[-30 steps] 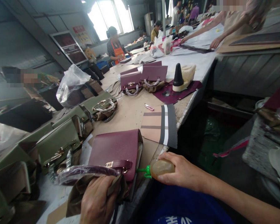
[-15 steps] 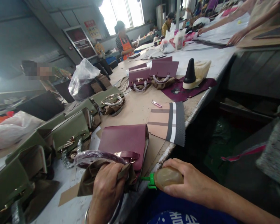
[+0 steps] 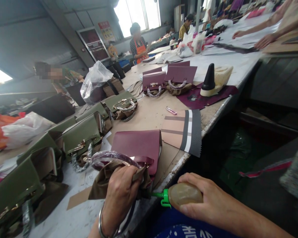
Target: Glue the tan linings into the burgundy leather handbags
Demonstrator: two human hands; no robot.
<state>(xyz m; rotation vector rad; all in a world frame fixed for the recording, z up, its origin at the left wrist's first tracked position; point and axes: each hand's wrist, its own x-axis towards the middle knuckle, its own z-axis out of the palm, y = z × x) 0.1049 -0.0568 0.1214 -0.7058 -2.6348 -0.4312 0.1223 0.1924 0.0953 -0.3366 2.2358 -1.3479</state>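
A maroon handbag (image 3: 136, 145) lies on the near table edge, its plastic-wrapped handle (image 3: 114, 157) toward me. My left hand (image 3: 123, 188) is closed on the bag's brown fabric lining (image 3: 103, 183) at its near side. In my right hand (image 3: 201, 195) is a squeeze bottle (image 3: 185, 194) of brownish liquid with a green cap, held on its side. The thin green nozzle points left and its tip meets the bag's lower edge beside my left hand; the exact contact spot is hidden.
Green handbags (image 3: 81, 132) line the left side. Beyond are maroon bags (image 3: 154, 81), a pink cutter (image 3: 171, 110), a striped piece (image 3: 182, 130) and a black cone (image 3: 209, 77). The table edge (image 3: 213, 117) runs diagonally. A co-worker's hands (image 3: 265, 41) are at the upper right.
The whole view has shifted, so the scene sits slightly farther right. Both hands keep their holds, with the nozzle still at the bag's edge. The co-worker's hands at the upper right have changed position.
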